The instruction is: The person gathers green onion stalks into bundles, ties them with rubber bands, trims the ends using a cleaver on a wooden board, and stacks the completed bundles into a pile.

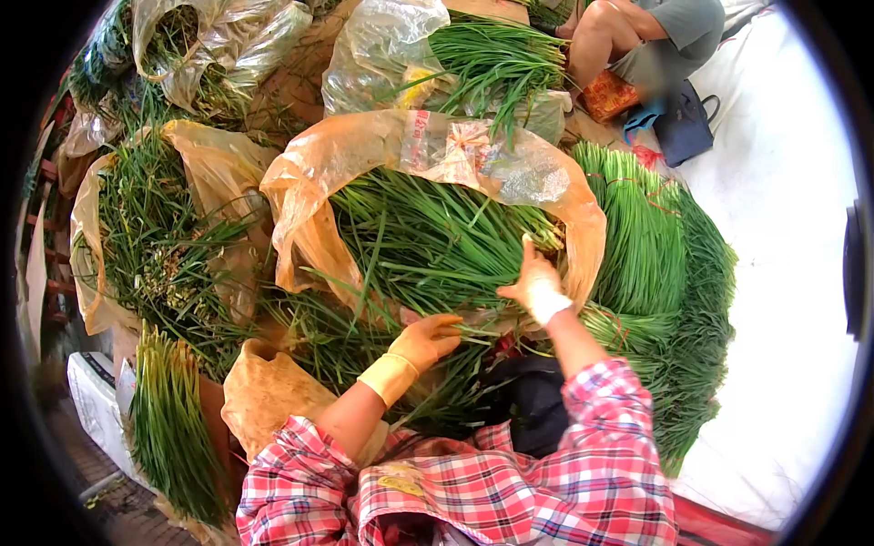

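Observation:
A big orange-tinted plastic bag (300, 182) lies with its mouth wide, full of long green chives (428, 227). My right hand (537, 284), in a pale glove, rests at the bag's right side over the chives, near their pale stem ends. Its fingers are spread, and I see nothing gripped in them. At the bag's near edge is my left hand (423, 344), in a yellowish glove, its fingers stretched out to the right above loose leaves. Whether the left fingertips touch the leaves, I cannot tell.
Neat chive bundles (637, 237) with red ties are stacked to the right beside a white sheet (783, 273). A second bag (91, 246) holds messy leaves at left. Another bundle (168, 428) stands lower left. A person (628, 36) sits at the top right near a dark bag (685, 127).

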Demonstrator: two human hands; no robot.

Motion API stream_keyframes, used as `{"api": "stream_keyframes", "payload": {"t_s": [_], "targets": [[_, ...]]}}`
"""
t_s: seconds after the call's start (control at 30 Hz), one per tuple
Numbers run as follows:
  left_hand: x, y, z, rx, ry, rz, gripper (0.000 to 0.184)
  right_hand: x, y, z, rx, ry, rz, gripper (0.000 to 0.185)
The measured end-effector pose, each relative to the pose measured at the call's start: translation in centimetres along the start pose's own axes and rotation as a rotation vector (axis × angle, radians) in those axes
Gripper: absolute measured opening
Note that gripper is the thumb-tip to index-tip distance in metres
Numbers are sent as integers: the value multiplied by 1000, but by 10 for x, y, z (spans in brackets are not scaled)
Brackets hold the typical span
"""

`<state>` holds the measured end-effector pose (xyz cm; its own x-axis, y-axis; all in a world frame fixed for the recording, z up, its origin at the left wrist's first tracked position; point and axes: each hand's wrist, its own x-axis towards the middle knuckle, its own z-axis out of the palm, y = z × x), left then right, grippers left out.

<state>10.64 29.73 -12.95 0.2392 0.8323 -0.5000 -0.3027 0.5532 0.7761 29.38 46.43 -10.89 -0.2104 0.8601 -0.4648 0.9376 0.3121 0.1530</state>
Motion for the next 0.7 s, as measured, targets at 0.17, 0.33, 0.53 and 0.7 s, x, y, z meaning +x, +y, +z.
{"api": "stream_keyframes", "payload": {"t_s": [0.17, 0.33, 0.53, 0.7], "targets": [[7, -3, 0, -57, 40, -43, 46, 3, -31, 38, -202, 115, 21, 117], [12, -2, 4, -62, 46, -48, 46, 16, -21, -7, -178, -246, -96, 114], [14, -8, -3, -84, 63, -75, 46, 54, 51, -26, 237, 293, -168, 70], [8, -10, 1, -102, 38, -71, 45, 90, 32, 3, 15, -16, 49, 100]]}}
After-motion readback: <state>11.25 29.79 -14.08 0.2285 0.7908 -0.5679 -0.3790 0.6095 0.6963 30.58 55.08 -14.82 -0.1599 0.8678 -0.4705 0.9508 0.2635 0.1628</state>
